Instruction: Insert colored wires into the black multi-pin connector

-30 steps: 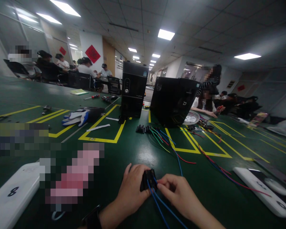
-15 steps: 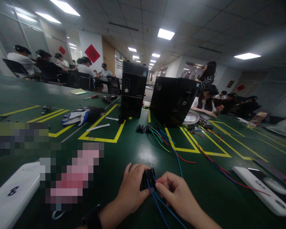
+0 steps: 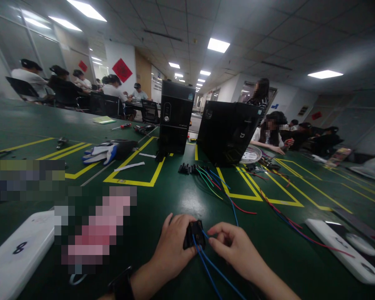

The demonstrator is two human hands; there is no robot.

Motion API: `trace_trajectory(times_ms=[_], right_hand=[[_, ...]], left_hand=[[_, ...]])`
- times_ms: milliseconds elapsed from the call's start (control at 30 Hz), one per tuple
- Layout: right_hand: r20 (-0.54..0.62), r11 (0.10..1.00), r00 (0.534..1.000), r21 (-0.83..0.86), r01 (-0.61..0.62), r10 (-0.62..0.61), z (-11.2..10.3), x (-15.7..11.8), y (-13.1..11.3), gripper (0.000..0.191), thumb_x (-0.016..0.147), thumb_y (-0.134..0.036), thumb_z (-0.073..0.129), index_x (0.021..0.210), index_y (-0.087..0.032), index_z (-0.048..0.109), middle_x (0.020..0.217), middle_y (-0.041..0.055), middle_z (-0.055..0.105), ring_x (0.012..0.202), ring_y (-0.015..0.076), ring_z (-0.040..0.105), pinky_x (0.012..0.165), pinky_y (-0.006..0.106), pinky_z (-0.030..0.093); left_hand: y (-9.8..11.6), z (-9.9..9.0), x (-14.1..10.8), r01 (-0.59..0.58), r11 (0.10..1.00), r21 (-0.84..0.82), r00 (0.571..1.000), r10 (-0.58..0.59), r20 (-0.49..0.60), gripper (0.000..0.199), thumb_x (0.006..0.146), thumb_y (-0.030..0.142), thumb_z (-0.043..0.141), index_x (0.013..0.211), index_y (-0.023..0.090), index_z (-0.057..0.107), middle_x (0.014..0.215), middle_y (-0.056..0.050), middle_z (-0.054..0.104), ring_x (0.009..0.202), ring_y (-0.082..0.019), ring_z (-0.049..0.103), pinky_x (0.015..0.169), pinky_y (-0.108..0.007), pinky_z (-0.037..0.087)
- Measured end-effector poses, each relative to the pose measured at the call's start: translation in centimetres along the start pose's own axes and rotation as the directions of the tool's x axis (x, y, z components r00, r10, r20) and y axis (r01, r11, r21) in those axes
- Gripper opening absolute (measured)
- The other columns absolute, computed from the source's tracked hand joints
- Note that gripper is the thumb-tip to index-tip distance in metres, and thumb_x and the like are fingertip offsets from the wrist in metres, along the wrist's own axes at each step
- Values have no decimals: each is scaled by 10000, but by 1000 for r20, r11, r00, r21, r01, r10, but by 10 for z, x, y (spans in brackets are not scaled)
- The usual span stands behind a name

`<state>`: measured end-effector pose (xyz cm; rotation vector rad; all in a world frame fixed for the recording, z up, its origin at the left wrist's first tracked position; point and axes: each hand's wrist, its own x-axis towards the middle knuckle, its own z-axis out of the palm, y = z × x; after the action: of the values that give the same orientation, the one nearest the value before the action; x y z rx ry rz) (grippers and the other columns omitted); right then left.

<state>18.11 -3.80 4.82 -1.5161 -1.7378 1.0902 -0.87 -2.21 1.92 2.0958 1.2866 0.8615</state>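
Observation:
In the head view, my left hand [image 3: 175,239] is wrapped round the left side of a small black block [image 3: 196,234] with brass-coloured contacts, low over the green table. Blue wires [image 3: 208,264] run from the block toward the bottom edge. My right hand [image 3: 231,246] is just right of the block, thumb and forefinger apart beside a blue wire. Whether its fingertips touch that wire is hard to tell, but nothing shows gripped between them.
Two black computer cases [image 3: 176,118] stand at the back of the table [image 3: 137,233]. Black connectors [image 3: 187,168] with coloured wires lie before them. Gloves [image 3: 103,153] lie left; white devices [image 3: 21,246] lie at both sides. People sit beyond.
My right hand has moved slightly right, away from the block, and its thumb and forefinger have parted. My left hand still holds the block.

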Motion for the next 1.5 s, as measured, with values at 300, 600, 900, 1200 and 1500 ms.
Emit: trace_trajectory(times_ms=[300,600,900,1200,1500], right_hand=[[156,832,957,474,-289,243,9,1,-1,327,635,-443,718,729,-145,622,423,-99,452,313,29,328,342,160,280],[135,906,972,358,-227,190,10,0,-3,335,682,-459,690,750,-143,603,457,-97,462,343,33,335,357,158,303],[33,1000,999,9,-7,7,17,-5,-3,214,807,-365,574,762,-156,589,518,-61,471,452,87,419,439,202,337],[-4,879,958,-399,262,-287,13,-14,-14,247,882,-271,490,755,-187,684,606,4,610,550,138,562,531,235,378],[-79,834,957,-514,201,-280,-3,-7,-13,183,833,-256,533,790,-225,708,668,11,677,598,165,614,558,247,412]], left_hand=[[2,-1,0,-21,1000,10,1000,21,-6,386,668,194,662,1017,265,513,1030,-12,614,1018,-249,544,1037,-526,199],[4,-3,3,-4,1000,4,1000,4,0,355,675,215,666,1000,260,528,1015,-13,618,1021,-256,540,1044,-528,187],[2,0,1,-7,1000,2,1000,7,-28,366,666,214,670,996,254,518,1008,-15,610,1008,-253,544,1047,-523,187],[0,0,2,-25,999,23,999,25,-19,340,692,245,659,1002,258,522,998,-14,612,1000,-257,549,1038,-528,203],[0,0,2,-12,1000,15,1000,12,-3,393,661,231,689,1018,268,529,1036,-15,614,1035,-264,538,1041,-549,189]])
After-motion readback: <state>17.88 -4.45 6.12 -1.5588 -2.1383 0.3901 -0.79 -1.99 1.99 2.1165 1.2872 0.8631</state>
